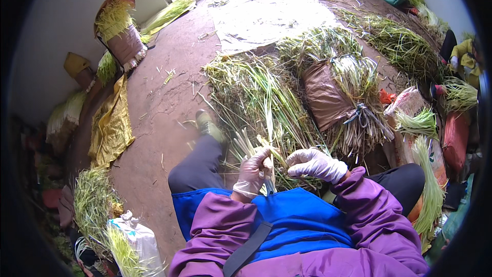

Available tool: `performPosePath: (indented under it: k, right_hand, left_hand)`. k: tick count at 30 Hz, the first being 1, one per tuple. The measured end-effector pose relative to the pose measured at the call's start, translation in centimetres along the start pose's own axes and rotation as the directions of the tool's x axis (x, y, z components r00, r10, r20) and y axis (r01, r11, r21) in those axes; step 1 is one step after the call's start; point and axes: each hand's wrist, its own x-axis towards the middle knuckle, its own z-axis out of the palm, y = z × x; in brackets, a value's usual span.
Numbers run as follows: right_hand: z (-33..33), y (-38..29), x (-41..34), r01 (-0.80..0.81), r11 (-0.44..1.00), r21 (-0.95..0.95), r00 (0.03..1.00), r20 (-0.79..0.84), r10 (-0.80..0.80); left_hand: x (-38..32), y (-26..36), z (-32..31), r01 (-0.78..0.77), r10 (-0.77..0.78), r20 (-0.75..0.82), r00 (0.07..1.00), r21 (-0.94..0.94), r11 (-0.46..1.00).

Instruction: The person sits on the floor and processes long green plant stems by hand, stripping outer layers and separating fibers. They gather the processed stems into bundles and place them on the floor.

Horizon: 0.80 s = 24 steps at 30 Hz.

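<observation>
My left hand (253, 171), in a thin whitish glove, is closed around pale stalks of a leafy plant (271, 123) over my lap. Their long green leaves reach away from me across a heap of cut stalks (242, 88). Close on its right, my gloved right hand (313, 164) has thumb and fingertips bent at a yellowish leaf or sheath (281, 158); whether it pinches this is not clear. A blue apron (300, 219) covers my lap below both hands. Beyond my right hand lies a tied bundle of pale stalks (361, 100) partly wrapped in brown plastic (326, 94).
A white sheet (269, 15) lies ahead on the reddish floor. Sacks (409, 104) and pale stalks (428, 184) stand close on my right. A yellow cloth (112, 123) and a white bag (144, 242) are on the left. A person in yellow (467, 55) is at far right.
</observation>
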Motion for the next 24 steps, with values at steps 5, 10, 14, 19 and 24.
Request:
performPosePath:
  k: [5, 10, 14, 19, 24]
  right_hand:
    - [1.9, -0.4, 0.9, 0.132, 0.991, -0.019, 0.968, -0.213, -0.133]
    - [1.3, -0.1, 1.6, 0.14, 0.99, 0.005, 0.954, -0.269, -0.134]
    - [0.3, 0.6, 2.1, 0.165, 0.986, -0.013, 0.931, -0.329, -0.16]
    - [0.4, 1.3, 2.5, 0.2, 0.98, 0.013, 0.936, -0.298, -0.187]
    - [0.6, 1.8, 2.6, 0.17, 0.985, 0.003, 0.944, -0.286, -0.162]
  left_hand:
    - [-0.4, -0.2, 0.8, -0.087, 0.087, 0.01, 0.996, 0.14, 0.986]
    - [0.0, -0.7, 1.1, -0.118, 0.132, -0.102, 0.986, 0.134, 0.984]
    - [0.5, -1.1, 0.6, -0.117, 0.124, -0.093, 0.988, 0.073, 0.99]
    - [0.8, -1.4, 0.0, 0.013, -0.014, -0.039, 0.999, -0.026, 1.0]
    - [0.8, -1.3, 0.4, 0.093, -0.093, 0.004, 0.996, 0.025, 0.995]
